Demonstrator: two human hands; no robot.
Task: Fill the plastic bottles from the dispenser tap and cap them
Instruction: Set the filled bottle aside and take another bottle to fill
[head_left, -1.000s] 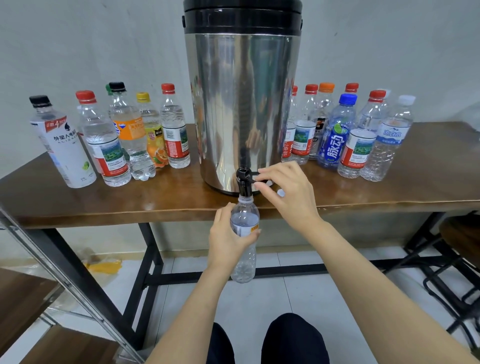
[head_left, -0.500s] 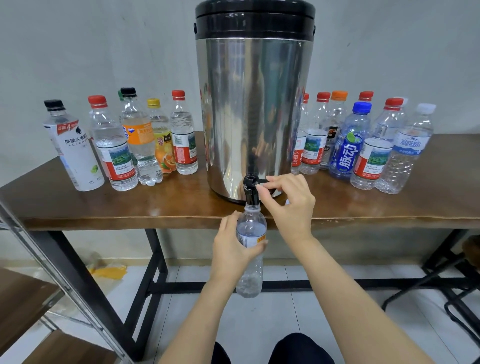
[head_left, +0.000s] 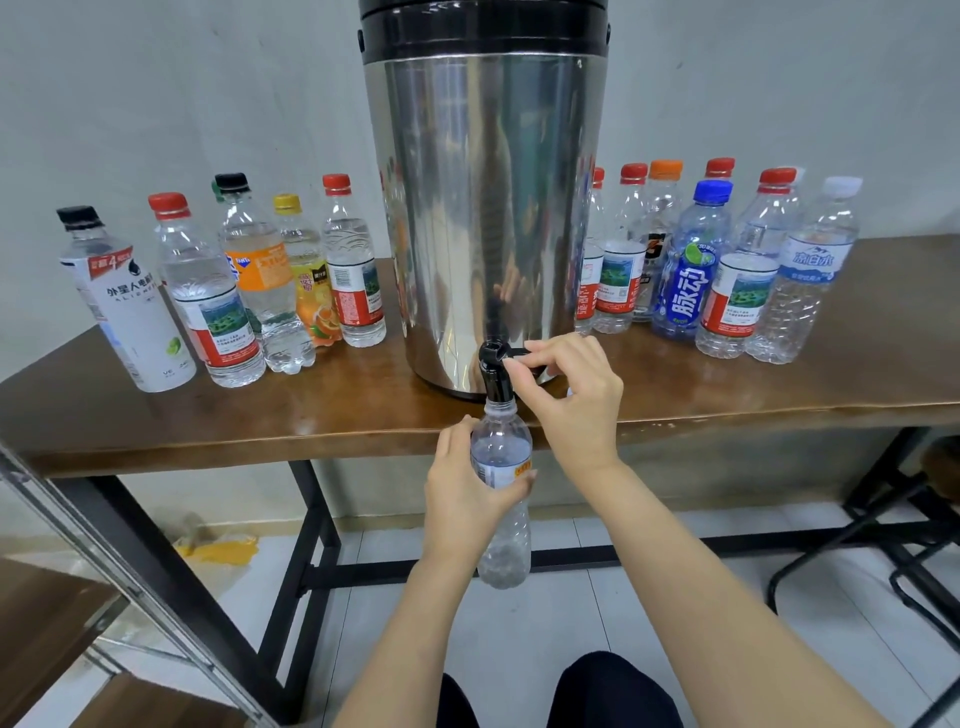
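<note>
Left hand (head_left: 467, 493) wraps round bottle (head_left: 501, 441) mid-body, holding it below table (head_left: 311, 410) edge, mouth right under tap (head_left: 496, 379) so water drops straight in. Right hand (head_left: 571, 395) pinches lever (head_left: 514, 353) between thumb and fingertips, likely to control flow. Fill level hard to read. Capped bottles (head_left: 353, 270) stand either side of dispenser (head_left: 488, 208), out of way.

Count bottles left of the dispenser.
5, left to right: white-sleeved bottle, larger red-capped bottle, Fanta bottle, yellow-capped juice bottle, rightmost red-capped bottle. Green cap behind Fanta: possible hidden sixth.
</note>
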